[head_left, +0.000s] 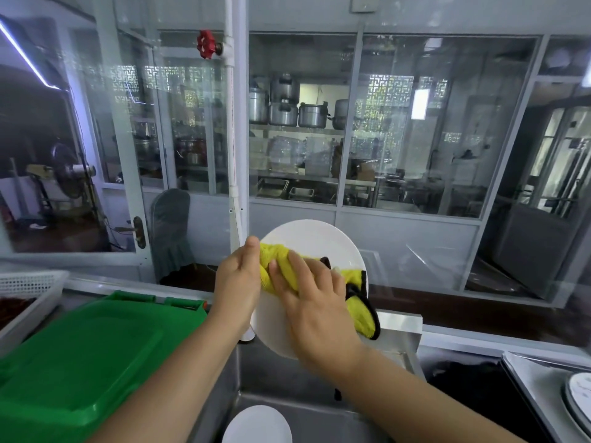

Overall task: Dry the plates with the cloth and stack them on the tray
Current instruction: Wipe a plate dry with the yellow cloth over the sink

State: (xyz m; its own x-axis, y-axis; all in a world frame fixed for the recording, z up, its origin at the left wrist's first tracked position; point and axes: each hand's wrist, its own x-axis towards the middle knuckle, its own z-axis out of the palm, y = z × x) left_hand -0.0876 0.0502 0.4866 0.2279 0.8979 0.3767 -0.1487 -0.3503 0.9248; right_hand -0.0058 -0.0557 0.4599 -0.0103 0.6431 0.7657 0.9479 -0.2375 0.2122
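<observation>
Head camera: a white plate point(315, 238) is held upright above the steel sink point(319, 410), its left rim gripped by the left hand point(238, 282). Right hand point(315, 306) presses a yellow cloth point(281, 262) flat-fingered against its face; another plate point(257, 425) lies in the sink beside a green bin lid point(83, 356).

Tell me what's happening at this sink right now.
A person is drying a white plate over the sink. The left hand grips its edge, holding it up on a tilt, while the right hand presses a yellow cloth against its face. Another plate lies below in the sink.
</observation>
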